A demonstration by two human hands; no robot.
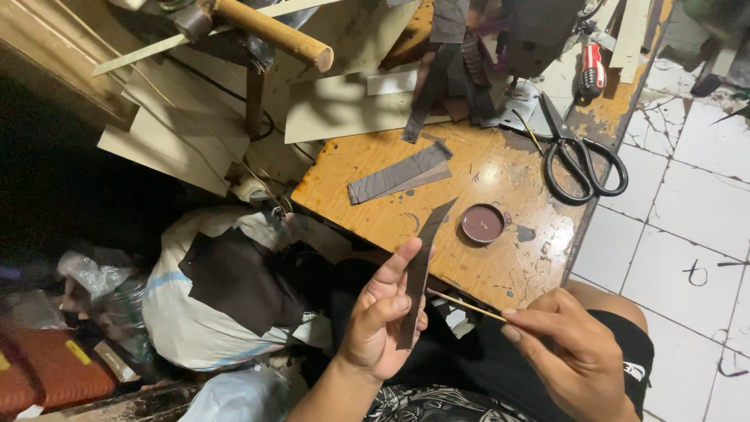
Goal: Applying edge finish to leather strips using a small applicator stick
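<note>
One dark strip [417, 270] pinched upright in left hand [380, 320] — thin stick [466, 305] gripped by right hand [566, 352], touching its edge — two cut strips [400, 173] waiting beside small dish of dark paste [483, 223].

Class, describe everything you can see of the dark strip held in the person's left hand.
The dark strip is long, narrow and slightly curved, tapering to a point at its upper end; it looks like thin leather. It stands nearly upright, pinched between the left hand's fingers and thumb, above the lap. The thin stick in the right hand touches its edge.

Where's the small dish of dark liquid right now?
In the head view, the small round dish sits on the wooden table, near its right edge, below the black scissors.
</note>
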